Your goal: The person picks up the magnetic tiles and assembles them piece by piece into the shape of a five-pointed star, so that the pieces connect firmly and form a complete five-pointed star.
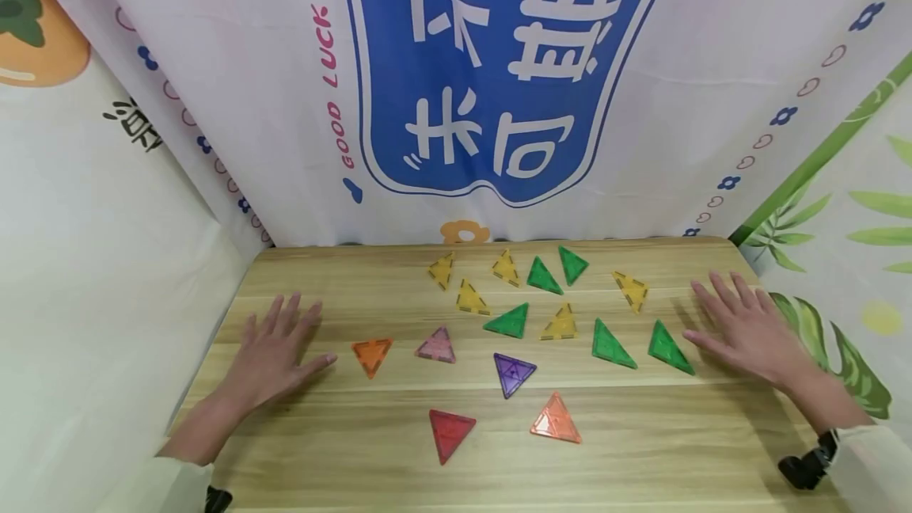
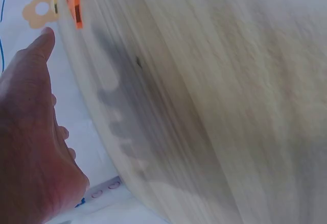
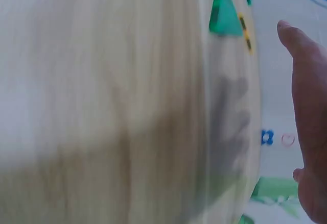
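Observation:
My left hand [image 1: 274,355] is spread over the left side of the wooden table, fingers straight, holding nothing. Nearest to it lies an orange triangle tile [image 1: 372,356]. On the right, my other hand [image 1: 748,327] is also spread with nothing in it, its thumb pointing toward a green triangle tile [image 1: 670,348]. Between the hands are several yellow triangle tiles [image 1: 560,323], more green ones [image 1: 611,345], a pink tile [image 1: 437,346], a purple tile [image 1: 513,374], a red tile [image 1: 450,434] and a coral tile [image 1: 556,419]. In both wrist views, each hand casts a shadow on the wood.
The wooden table [image 1: 342,450] ends at the back against a white printed cloth [image 1: 306,204] with a blue panel [image 1: 477,157]. Similar cloth hangs along the left and right sides. Black straps [image 1: 808,467] sit at the wrists.

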Available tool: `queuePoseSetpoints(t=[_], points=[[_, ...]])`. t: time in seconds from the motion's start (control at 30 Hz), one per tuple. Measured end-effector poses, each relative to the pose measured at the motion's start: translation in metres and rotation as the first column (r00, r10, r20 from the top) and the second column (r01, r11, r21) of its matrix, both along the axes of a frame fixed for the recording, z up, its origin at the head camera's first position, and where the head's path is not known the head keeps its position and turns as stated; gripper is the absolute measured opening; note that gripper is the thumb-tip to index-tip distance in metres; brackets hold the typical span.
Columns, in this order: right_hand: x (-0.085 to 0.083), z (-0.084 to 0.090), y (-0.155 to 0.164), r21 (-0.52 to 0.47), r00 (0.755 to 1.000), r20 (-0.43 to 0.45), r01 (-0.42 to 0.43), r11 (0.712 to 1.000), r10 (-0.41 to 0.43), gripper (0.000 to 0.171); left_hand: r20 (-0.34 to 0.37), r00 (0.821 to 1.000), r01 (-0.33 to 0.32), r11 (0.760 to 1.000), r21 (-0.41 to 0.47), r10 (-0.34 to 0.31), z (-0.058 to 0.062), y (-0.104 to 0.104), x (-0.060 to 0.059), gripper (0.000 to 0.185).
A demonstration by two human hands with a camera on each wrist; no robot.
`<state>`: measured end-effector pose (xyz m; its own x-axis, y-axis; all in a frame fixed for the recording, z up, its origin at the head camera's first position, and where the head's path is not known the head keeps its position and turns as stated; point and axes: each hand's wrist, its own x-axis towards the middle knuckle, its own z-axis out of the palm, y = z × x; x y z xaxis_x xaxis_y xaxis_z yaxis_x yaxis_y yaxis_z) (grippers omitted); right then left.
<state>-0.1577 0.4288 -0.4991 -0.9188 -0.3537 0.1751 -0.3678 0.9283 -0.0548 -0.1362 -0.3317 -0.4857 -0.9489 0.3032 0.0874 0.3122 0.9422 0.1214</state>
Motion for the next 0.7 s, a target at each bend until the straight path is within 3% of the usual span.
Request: queuePoseSetpoints(t=[0.4,0.7], points=[[-0.016,0.017,-0.070,-0.007,0.985,-0.037,-0.169,0.986,0.168,0.092,0.044,0.992,0.113,0.993,0.032,-0.115,0.003,0.028,-0.006,0.098],[-0.030,0.025,-0.139,-0.021,0.952,-0.021,-0.306,0.952,0.305,0.092,0.084,0.970,0.219,0.970,0.105,-0.228,0.002,0.047,-0.011,0.104]])
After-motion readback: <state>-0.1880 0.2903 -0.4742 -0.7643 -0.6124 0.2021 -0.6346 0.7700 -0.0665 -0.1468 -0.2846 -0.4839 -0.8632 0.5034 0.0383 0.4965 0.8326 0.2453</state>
